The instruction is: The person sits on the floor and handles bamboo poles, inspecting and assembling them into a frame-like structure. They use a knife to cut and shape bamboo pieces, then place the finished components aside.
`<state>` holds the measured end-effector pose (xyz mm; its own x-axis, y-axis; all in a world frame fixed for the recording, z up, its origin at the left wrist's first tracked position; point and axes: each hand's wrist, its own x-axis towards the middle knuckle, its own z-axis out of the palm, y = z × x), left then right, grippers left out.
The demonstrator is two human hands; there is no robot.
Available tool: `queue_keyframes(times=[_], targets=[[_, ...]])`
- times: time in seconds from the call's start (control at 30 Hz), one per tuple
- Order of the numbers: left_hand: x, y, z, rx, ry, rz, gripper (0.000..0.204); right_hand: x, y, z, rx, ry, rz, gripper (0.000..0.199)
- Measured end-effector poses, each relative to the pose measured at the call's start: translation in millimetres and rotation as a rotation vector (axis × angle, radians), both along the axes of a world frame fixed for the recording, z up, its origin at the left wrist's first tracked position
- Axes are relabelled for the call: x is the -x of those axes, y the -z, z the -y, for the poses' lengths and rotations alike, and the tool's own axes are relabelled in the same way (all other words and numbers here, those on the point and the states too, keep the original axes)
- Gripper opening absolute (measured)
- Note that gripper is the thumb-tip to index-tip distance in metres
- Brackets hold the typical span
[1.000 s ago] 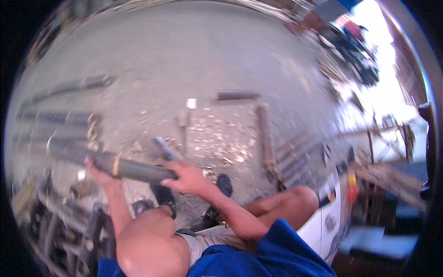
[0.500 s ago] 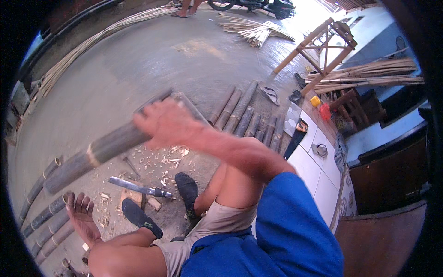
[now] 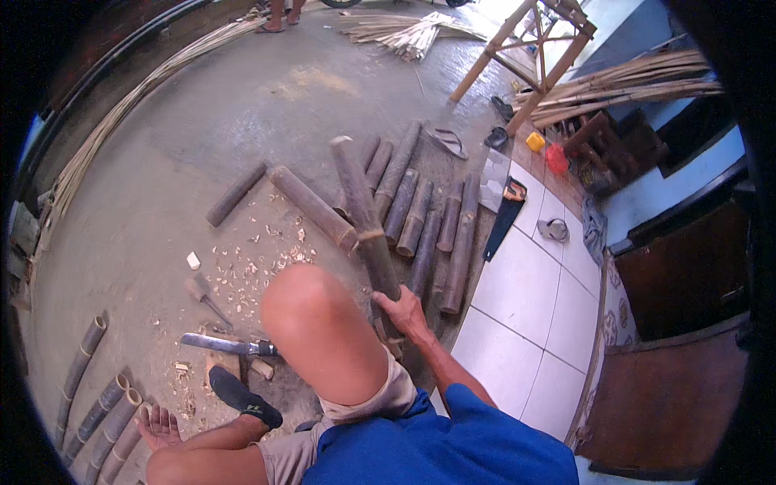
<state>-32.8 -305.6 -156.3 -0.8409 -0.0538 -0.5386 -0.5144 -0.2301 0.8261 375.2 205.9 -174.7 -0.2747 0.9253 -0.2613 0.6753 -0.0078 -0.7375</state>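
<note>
Passage: floor [image 3: 145,210] between shavings [image 3: 271,260] and long strips [image 3: 113,113] | obstacles: bamboo row [image 3: 402,208] by right hand [image 3: 402,314] | leftward: raised knee [image 3: 305,307], knife [image 3: 217,344]

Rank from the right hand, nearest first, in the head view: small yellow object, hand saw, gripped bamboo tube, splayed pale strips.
From the right hand:
1. Gripped bamboo tube: touching it.
2. Hand saw: to its right, on the tiles.
3. Small yellow object: ahead, right.
4. Splayed pale strips: far ahead, near the top edge.

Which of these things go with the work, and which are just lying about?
Likely the work's:
- bamboo tube in the right hand
- other tubes beside it
- knife
- saw, perhaps

Seemingly just lying about:
- grey sandal
- yellow thing
- red thing
</note>
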Motion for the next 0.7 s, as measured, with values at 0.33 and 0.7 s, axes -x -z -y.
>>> queue_keyframes(times=[0.33, 0.7], targets=[[7.6, -9.8, -32.4, 0.044, 0.039, 0.121, 0.049, -44.0, 52.2, 48.0, 0.238, 0.265, -0.123, 0.061], [-21.1, -62.0, -89.1, 0.163, -0.182, 0.391, 0.049, -64.4, 89.2, -9.1, -0.001, 0.466, 0.128, 0.085]])
